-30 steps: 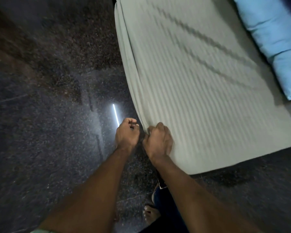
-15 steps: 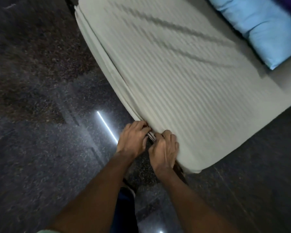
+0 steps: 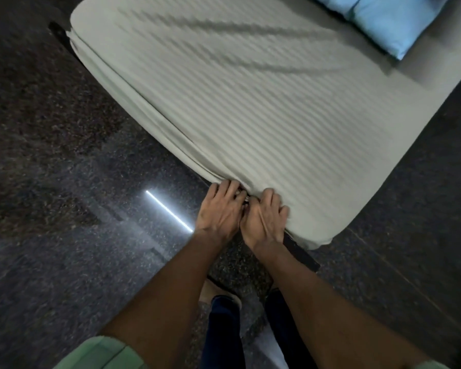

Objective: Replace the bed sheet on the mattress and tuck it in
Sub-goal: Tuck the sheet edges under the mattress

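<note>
Both hands, left hand (image 3: pixel 218 211) and right hand (image 3: pixel 264 219), now pinch ribbed bed sheet (image 3: pixel 250 107) lower.

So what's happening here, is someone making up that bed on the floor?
Yes. A person is bent over a low mattress on the dark speckled stone floor, covered with a pale grey-green ribbed bed sheet. The left hand and right hand are side by side at the near edge, close to a corner, fingers pressed into the bunched sheet there as if tucking it under. A light blue pillow lies at the far end.
</note>
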Motion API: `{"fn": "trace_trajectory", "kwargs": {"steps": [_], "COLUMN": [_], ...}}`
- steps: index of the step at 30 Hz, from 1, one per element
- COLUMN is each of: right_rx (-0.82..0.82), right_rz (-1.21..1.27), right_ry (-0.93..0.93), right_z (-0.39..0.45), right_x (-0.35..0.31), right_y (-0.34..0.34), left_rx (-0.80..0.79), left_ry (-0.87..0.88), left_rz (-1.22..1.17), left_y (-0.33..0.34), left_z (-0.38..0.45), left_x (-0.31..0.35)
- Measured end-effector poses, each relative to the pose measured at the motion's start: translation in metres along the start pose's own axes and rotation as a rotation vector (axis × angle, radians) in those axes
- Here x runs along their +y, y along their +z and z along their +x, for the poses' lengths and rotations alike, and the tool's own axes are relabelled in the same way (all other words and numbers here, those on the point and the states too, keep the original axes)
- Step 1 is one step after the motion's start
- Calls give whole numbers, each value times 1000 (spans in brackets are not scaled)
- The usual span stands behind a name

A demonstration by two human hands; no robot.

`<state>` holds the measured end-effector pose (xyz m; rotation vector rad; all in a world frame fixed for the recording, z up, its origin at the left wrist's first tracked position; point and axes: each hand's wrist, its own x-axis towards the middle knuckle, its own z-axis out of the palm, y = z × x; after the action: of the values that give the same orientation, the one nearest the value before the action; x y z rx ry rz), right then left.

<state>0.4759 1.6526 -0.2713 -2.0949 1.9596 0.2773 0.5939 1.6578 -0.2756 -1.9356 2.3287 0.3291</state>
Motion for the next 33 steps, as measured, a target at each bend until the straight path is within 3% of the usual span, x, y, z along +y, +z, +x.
{"fn": "trace_trajectory", "kwargs": {"steps": [5,11,14,20,25,27,30,33], "right_rx": [-54,99,85,-179,-315,-247,57,120], "right_rz": [-75,370,406,131,191,285,367,447], "right_ry": [-52,-57,-67,12,72,89,82,21], "right_z": [9,-17,-38,-8,12,16,4,-4], "right_x": [2,14,13,-6,-14,-8,-5,-22], "right_y": [7,6,11,0,-16,-33,-46,-36], "left_rx": [-60,-130,-109,43,-22,-26,-54,-34], "left_ry": [-66,-93,-63,42,88,86,42,37], "left_rz": [47,28,-28,-184,-110,-99,-133,-338], "left_y": [0,-10,-14,-11,-7,-5,4,1], "left_z": [20,30,26,-12,-1,5,7,11], "left_x": [0,0,-6,-19,-25,-24,-25,-35]}}
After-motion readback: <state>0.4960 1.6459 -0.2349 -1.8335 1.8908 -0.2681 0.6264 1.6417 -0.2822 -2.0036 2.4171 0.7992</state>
